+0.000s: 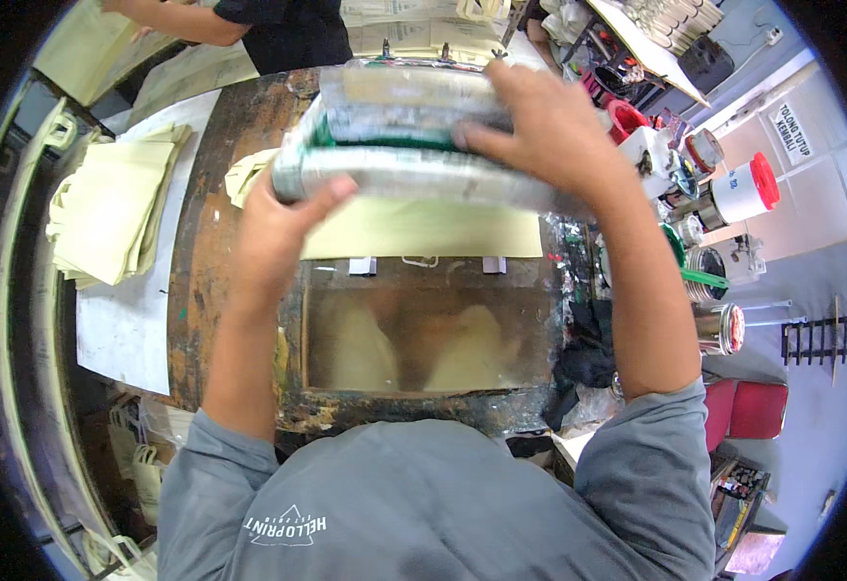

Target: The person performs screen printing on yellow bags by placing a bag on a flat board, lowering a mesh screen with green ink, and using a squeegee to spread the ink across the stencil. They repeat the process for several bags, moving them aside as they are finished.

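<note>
Frame (414, 179), pale grey with green smears inside, stands over the far part of a cream cloth (423, 237) on the worktable (212, 198); its outline is blurred, and whether any edge of it touches the table cannot be told. The left hand (283, 213) grips its near left corner, thumb laid over the near side and the other fingers mostly out of sight. The right hand (549, 126) is at its right end, thumb stretched inward above the green and fingers reaching toward the far side; blur hides whether it is closed on anything. Two small white blocks (363, 265) sit along the cloth's near edge, and nearer the person a shiny dark panel (414, 339) is set in the tabletop. To the left, a stack of cream pieces (114, 203) rests on a white sheet (123, 334). Black fabric (586, 353) is bunched at the table's right edge, near a metal tin (719, 329) and a white tub with a red lid (738, 194). Beyond the table's far left, a co-worker in black (298, 34) extends an arm.
</note>
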`<action>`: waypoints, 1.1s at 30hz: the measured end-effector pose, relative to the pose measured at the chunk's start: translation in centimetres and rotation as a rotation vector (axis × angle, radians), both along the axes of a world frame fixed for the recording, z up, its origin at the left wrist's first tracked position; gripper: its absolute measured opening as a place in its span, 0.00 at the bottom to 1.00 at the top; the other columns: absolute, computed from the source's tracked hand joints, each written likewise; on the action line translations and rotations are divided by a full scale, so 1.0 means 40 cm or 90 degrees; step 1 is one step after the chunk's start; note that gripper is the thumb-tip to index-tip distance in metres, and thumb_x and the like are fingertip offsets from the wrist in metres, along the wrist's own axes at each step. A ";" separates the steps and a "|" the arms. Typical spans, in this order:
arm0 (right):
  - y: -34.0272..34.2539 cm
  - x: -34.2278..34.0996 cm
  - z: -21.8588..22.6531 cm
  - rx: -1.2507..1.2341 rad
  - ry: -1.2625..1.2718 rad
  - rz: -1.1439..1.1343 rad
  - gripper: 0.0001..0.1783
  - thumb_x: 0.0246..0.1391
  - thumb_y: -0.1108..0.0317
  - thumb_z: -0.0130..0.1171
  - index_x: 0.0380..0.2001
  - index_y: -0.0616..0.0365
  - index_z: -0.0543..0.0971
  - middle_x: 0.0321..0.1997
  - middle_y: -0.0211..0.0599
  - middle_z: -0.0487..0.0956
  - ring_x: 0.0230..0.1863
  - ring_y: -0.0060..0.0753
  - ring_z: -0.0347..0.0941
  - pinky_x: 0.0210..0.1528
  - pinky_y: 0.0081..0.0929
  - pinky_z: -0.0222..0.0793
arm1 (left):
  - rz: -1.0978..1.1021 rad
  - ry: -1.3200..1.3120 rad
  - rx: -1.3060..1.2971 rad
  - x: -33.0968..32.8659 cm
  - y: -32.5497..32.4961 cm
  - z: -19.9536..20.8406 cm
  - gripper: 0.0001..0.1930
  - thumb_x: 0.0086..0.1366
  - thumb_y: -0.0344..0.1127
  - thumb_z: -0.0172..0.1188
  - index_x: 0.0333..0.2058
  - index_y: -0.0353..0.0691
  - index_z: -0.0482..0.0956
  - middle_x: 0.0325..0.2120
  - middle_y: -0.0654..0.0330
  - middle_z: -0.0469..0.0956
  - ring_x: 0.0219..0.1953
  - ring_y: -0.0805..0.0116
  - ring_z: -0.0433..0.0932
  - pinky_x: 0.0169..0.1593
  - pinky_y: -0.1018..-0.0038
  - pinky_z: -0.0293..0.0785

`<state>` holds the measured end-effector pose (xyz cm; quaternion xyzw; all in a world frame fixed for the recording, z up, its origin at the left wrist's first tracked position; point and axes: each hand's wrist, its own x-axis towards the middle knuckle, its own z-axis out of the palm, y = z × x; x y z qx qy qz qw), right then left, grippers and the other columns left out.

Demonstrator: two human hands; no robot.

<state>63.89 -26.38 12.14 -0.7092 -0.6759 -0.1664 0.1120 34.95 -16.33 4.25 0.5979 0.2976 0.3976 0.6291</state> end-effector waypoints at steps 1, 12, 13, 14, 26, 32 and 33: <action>-0.010 0.010 -0.044 -0.054 -0.011 -0.002 0.35 0.54 0.47 0.76 0.56 0.57 0.75 0.52 0.51 0.84 0.56 0.58 0.82 0.54 0.51 0.77 | 0.008 0.077 0.033 -0.007 -0.037 -0.034 0.39 0.59 0.36 0.84 0.65 0.30 0.76 0.51 0.55 0.85 0.52 0.68 0.84 0.60 0.71 0.79; -0.134 -0.102 -0.242 -0.204 0.096 -0.039 0.34 0.42 0.59 0.82 0.51 0.50 0.74 0.44 0.40 0.80 0.50 0.51 0.79 0.50 0.53 0.68 | 0.155 0.400 0.255 -0.098 -0.121 -0.433 0.64 0.40 0.58 0.89 0.74 0.37 0.69 0.51 0.53 0.82 0.54 0.53 0.67 0.65 0.56 0.61; -0.148 -0.124 -0.263 -0.199 0.094 -0.055 0.31 0.43 0.59 0.81 0.49 0.49 0.75 0.44 0.37 0.79 0.51 0.47 0.77 0.53 0.52 0.63 | 0.149 0.390 0.300 -0.103 -0.123 -0.445 0.65 0.39 0.57 0.90 0.75 0.38 0.69 0.51 0.55 0.81 0.54 0.54 0.67 0.63 0.58 0.63; -0.163 -0.140 -0.285 -0.128 0.083 -0.043 0.29 0.44 0.60 0.81 0.47 0.49 0.76 0.43 0.35 0.79 0.50 0.46 0.76 0.54 0.51 0.62 | 0.172 0.382 0.305 -0.103 -0.130 -0.455 0.65 0.38 0.56 0.90 0.75 0.38 0.69 0.51 0.56 0.81 0.53 0.54 0.67 0.63 0.58 0.63; 0.270 0.163 -0.440 0.042 -0.006 -0.046 0.29 0.47 0.56 0.80 0.50 0.46 0.77 0.47 0.32 0.83 0.54 0.46 0.79 0.55 0.54 0.66 | 0.150 0.436 0.359 -0.117 -0.131 -0.449 0.67 0.36 0.64 0.87 0.74 0.37 0.71 0.49 0.59 0.82 0.53 0.53 0.71 0.63 0.53 0.63; 0.424 0.290 -0.323 -0.139 0.047 -0.040 0.37 0.46 0.53 0.82 0.57 0.47 0.75 0.51 0.36 0.85 0.57 0.51 0.82 0.52 0.57 0.73 | 0.192 0.483 0.380 -0.092 -0.077 -0.311 0.68 0.34 0.73 0.84 0.73 0.41 0.73 0.63 0.44 0.67 0.66 0.41 0.66 0.71 0.47 0.60; 0.429 0.294 -0.330 -0.117 0.035 -0.038 0.37 0.46 0.53 0.82 0.57 0.47 0.75 0.51 0.36 0.85 0.56 0.51 0.82 0.51 0.57 0.74 | 0.181 0.429 0.439 -0.063 -0.036 -0.274 0.67 0.35 0.73 0.84 0.73 0.41 0.73 0.62 0.45 0.68 0.67 0.42 0.66 0.70 0.47 0.62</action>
